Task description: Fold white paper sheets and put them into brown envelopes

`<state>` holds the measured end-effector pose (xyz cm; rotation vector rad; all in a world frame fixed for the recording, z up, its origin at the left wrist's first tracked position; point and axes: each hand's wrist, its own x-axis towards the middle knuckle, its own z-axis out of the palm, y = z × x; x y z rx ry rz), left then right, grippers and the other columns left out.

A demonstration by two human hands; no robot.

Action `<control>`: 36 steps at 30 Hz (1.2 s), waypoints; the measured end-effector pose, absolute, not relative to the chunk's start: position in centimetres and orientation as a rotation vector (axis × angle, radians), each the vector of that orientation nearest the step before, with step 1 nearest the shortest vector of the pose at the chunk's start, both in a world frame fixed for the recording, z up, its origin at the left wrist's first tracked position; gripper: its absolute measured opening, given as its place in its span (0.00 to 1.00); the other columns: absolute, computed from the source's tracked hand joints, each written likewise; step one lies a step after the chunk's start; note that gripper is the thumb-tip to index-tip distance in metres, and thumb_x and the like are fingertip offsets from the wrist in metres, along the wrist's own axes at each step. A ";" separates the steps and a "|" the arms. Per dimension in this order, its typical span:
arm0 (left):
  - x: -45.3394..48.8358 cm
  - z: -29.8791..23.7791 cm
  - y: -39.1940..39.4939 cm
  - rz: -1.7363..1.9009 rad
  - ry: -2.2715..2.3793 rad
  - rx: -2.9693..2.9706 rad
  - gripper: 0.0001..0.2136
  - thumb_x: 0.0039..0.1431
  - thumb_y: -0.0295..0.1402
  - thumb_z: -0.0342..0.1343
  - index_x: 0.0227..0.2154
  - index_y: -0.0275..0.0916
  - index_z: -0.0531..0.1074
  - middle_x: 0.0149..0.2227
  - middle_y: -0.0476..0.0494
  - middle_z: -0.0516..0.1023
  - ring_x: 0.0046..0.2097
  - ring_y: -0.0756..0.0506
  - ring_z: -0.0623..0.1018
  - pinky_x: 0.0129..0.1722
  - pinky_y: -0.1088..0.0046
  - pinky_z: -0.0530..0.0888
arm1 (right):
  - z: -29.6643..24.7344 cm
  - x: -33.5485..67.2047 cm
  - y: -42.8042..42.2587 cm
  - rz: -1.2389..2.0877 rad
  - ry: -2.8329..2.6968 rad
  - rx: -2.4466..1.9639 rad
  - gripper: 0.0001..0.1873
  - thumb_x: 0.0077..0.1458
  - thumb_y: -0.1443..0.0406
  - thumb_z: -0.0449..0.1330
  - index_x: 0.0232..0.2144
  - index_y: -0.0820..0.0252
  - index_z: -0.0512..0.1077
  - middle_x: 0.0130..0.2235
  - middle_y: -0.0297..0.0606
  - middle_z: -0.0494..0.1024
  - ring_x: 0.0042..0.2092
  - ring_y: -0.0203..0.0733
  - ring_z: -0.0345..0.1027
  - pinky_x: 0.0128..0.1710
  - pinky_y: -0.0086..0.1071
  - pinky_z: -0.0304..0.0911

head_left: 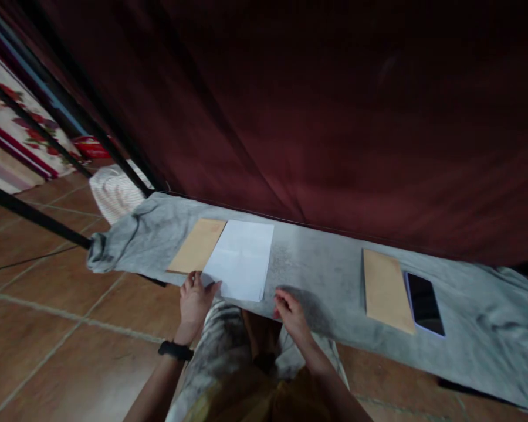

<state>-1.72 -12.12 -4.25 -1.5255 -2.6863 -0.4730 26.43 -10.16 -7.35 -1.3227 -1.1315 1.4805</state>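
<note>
A white sheet of paper lies on a grey cloth that covers a low bench. A brown envelope lies partly under the sheet's left side. My left hand, with a black band on the wrist, rests at the sheet's near left corner, its fingers touching the paper and the envelope's edge. My right hand hovers just right of the sheet's near right corner, fingers curled and apart, holding nothing.
A second brown envelope and a dark phone lie side by side on the cloth to the right. A dark red curtain hangs behind the bench. Black metal bars and a striped cloth bundle stand at left over the tiled floor.
</note>
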 end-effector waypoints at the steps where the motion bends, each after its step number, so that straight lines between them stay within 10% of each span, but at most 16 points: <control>1: -1.9 -4.4 -12.2 -0.474 -2.636 -1.567 0.30 0.62 0.47 0.55 0.60 0.29 0.64 0.60 0.22 0.69 0.61 0.29 0.68 0.56 0.52 0.68 | -7.5 25.3 -9.9 1.490 -1.161 -1.327 0.21 0.52 0.48 0.63 0.42 0.53 0.80 0.28 0.35 0.77 0.26 0.42 0.71 0.28 0.36 0.71; 16: -0.6 -2.2 -12.1 -0.496 -2.688 -1.435 0.22 0.66 0.43 0.49 0.55 0.33 0.71 0.53 0.26 0.74 0.53 0.28 0.73 0.48 0.52 0.70 | -6.7 21.4 -10.6 1.101 -1.409 -1.419 0.17 0.55 0.60 0.58 0.45 0.53 0.79 0.41 0.40 0.80 0.40 0.44 0.73 0.46 0.38 0.70; 25: -0.2 -0.8 -11.9 -2.182 -2.857 -1.150 0.17 0.49 0.45 0.62 0.37 0.39 0.70 0.26 0.51 0.76 0.20 0.49 0.74 0.21 0.74 0.68 | -6.1 22.1 -9.4 1.469 -1.013 -1.484 0.19 0.54 0.49 0.59 0.43 0.52 0.75 0.28 0.30 0.77 0.19 0.34 0.62 0.17 0.28 0.57; 30: 1.9 0.8 -12.1 -2.754 -2.878 -0.721 0.21 0.38 0.39 0.72 0.33 0.39 0.68 0.25 0.54 0.76 0.19 0.52 0.74 0.17 0.80 0.63 | -4.9 24.4 -9.0 1.504 -0.886 -1.509 0.22 0.51 0.44 0.61 0.34 0.54 0.76 0.21 0.30 0.72 0.20 0.37 0.64 0.16 0.29 0.59; 36: 5.3 0.5 -12.3 -2.751 -3.115 -0.539 0.17 0.45 0.32 0.70 0.34 0.40 0.68 0.24 0.54 0.76 0.21 0.51 0.76 0.18 0.81 0.66 | -4.3 27.8 -8.7 1.450 -0.753 -1.375 0.22 0.42 0.48 0.68 0.34 0.55 0.78 0.35 0.38 0.83 0.35 0.46 0.77 0.30 0.34 0.72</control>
